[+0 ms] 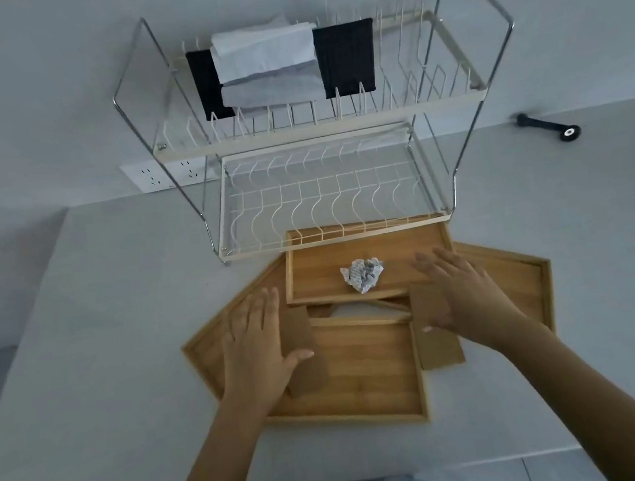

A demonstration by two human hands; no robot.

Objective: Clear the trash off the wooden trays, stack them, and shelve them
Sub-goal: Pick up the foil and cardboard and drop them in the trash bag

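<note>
Several wooden trays lie overlapped on the white table before a two-tier wire rack (331,234). The far tray (312,277) holds a crumpled paper ball (363,274). The near tray (366,375) carries a brown cardboard piece (302,355) under my left hand (257,349), which lies flat with fingers spread. A second cardboard piece (438,345) lies on the right tray (518,278), partly under my flat right hand (460,294). A left tray (209,347) sits under the others. Neither hand grips anything.
The rack's upper tier holds black cloths (346,59) and white folded paper (264,61). Its lower tier (327,202) holds nothing. A wall socket (165,173) sits behind the rack on the left. A black tool (549,127) lies at the far right.
</note>
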